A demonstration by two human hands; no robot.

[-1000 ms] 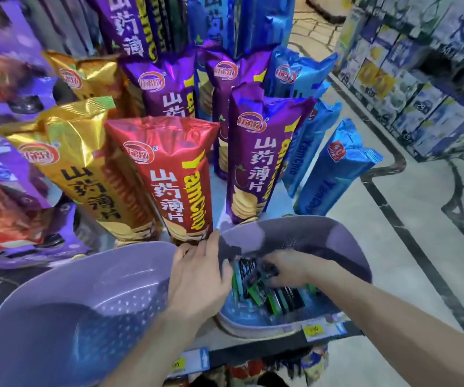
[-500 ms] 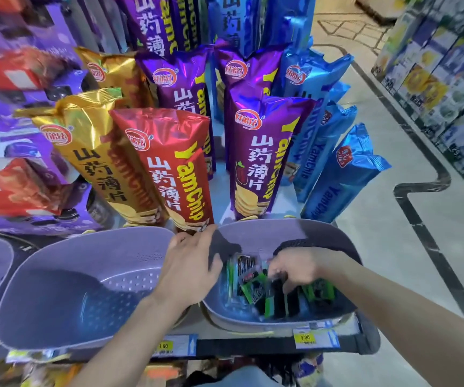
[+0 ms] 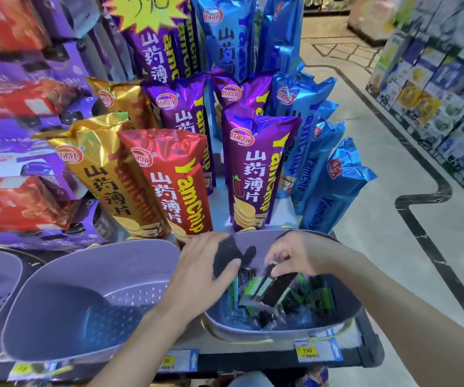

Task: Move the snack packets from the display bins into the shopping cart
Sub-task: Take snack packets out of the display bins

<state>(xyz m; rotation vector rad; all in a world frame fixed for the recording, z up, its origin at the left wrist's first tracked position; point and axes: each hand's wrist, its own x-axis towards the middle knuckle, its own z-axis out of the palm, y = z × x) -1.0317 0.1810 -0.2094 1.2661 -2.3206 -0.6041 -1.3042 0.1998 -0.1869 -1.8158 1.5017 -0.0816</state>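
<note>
One dark packet [image 3: 277,289] gets pinched by the right hand [image 3: 295,256]; the bin [image 3: 267,333] is probably steadied by the spread-flat left hand [image 3: 203,275].

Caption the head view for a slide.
Right hand grips dark, green-edged snack packets in the lilac bin, left hand open at its rim, YamChip bags standing behind.

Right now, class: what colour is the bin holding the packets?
The bin is pale purple; head view shows it best.
</note>
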